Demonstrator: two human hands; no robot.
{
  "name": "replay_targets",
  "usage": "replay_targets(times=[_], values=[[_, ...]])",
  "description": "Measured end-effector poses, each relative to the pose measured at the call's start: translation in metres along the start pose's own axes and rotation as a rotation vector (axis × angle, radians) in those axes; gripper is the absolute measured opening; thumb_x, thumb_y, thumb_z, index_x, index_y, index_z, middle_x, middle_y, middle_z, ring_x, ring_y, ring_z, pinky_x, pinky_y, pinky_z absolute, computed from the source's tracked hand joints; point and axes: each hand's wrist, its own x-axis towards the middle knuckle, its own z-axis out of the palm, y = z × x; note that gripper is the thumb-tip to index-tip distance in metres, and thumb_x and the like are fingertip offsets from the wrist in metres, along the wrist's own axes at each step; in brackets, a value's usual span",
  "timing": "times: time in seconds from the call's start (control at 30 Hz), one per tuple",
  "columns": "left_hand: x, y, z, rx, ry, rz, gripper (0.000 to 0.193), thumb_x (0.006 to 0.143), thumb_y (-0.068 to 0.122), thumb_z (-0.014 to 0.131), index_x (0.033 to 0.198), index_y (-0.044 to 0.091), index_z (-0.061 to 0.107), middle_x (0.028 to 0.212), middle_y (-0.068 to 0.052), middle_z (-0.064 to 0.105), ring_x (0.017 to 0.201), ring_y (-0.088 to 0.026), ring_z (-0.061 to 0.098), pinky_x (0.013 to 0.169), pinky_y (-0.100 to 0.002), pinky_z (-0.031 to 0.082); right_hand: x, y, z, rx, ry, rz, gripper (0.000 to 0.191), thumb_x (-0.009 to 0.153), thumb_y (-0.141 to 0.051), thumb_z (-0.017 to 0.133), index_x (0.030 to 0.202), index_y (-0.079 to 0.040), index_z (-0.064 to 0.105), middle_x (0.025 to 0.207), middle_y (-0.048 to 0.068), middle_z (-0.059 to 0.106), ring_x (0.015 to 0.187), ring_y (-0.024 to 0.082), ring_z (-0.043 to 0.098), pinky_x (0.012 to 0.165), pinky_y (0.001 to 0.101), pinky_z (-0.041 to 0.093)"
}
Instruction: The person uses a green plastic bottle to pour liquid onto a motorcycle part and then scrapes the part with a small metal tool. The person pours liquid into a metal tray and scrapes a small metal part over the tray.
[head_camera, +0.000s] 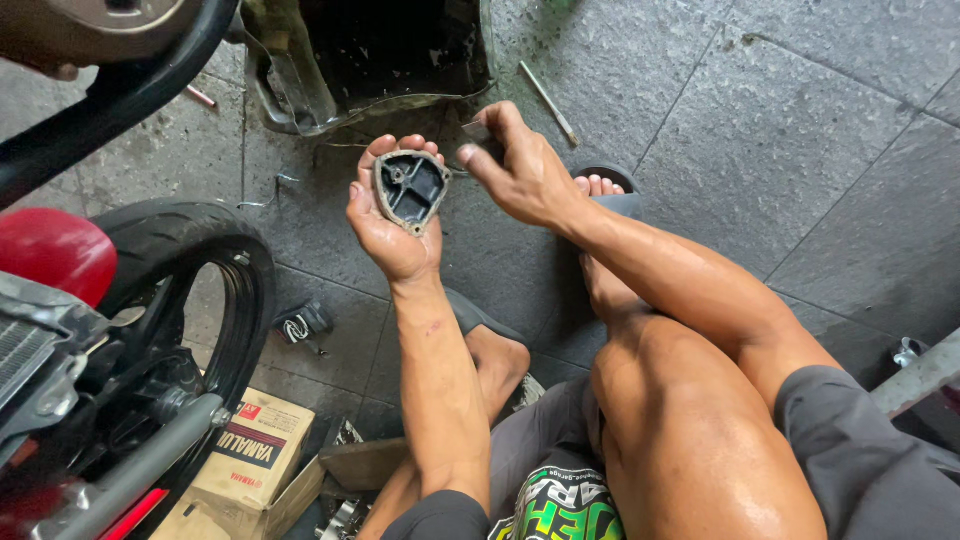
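Observation:
My left hand (392, 232) lies palm up and holds a small dark metal engine cover (410, 188) with its hollow inner side facing me and a pale gasket edge around it. Just right of the cover, my right hand (520, 170) pinches a small thin flat blade or scraper (478, 133) between thumb and fingers, its tip close to the cover's upper right rim. Both forearms reach out over my bent knees, above grey paving stones.
A motorcycle's front wheel (215, 290) and fork (140, 465) stand at left. A dark oily tray (370, 60) sits ahead. A thin metal rod (548, 102) lies on the stones. A cardboard box (245, 455) rests at lower left, a small dark part (300, 325) beside the tyre.

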Motion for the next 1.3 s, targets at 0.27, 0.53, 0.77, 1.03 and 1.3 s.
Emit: replay_targets(times=[0.27,0.53,0.77,1.03,1.3], values=[[0.004,-0.007,0.0,0.104,0.061,0.088,0.044,0.106,0.034,0.039,0.129,0.001,0.057,0.121,-0.02,0.067,0.115,-0.034,0.066,0.105,-0.049,0.054,-0.012,0.001,0.013,0.186,-0.236,0.265,0.017,0.108,-0.017,0.054,0.113,-0.002,0.059,0.08,0.006,0.071,0.068,0.012,0.067,0.061,0.0289,0.055],[0.005,-0.005,0.003,-0.119,0.117,0.057,0.043,0.105,0.034,0.039,0.123,0.001,0.059,0.115,-0.021,0.068,0.11,-0.037,0.066,0.1,-0.052,0.055,-0.011,-0.001,0.015,0.258,-0.129,0.318,0.013,0.107,-0.013,0.055,0.111,-0.001,0.058,0.085,0.005,0.07,0.07,0.008,0.066,0.062,0.026,0.057],[0.006,-0.003,-0.001,-0.121,0.111,-0.015,0.04,0.102,0.03,0.042,0.123,0.0,0.059,0.113,-0.023,0.068,0.108,-0.038,0.067,0.1,-0.052,0.054,-0.001,0.003,0.01,0.151,-0.076,0.096,0.014,0.099,-0.002,0.066,0.113,0.0,0.067,0.096,0.007,0.069,0.081,0.011,0.064,0.069,0.0274,0.054],[0.006,-0.005,0.001,-0.048,0.113,-0.024,0.04,0.103,0.029,0.043,0.123,-0.001,0.059,0.111,-0.024,0.068,0.104,-0.039,0.067,0.096,-0.051,0.056,-0.004,0.006,0.009,0.068,-0.092,0.067,0.012,0.095,-0.003,0.072,0.107,-0.002,0.069,0.09,0.005,0.071,0.081,0.01,0.064,0.07,0.0273,0.052],[0.012,-0.012,0.018,-0.111,0.117,0.001,0.039,0.1,0.029,0.045,0.12,0.0,0.059,0.109,-0.023,0.068,0.103,-0.039,0.066,0.093,-0.054,0.056,-0.02,0.001,0.019,0.119,0.014,0.138,0.01,0.097,-0.004,0.071,0.105,-0.001,0.066,0.087,0.005,0.067,0.076,0.01,0.056,0.067,0.0273,0.047]])
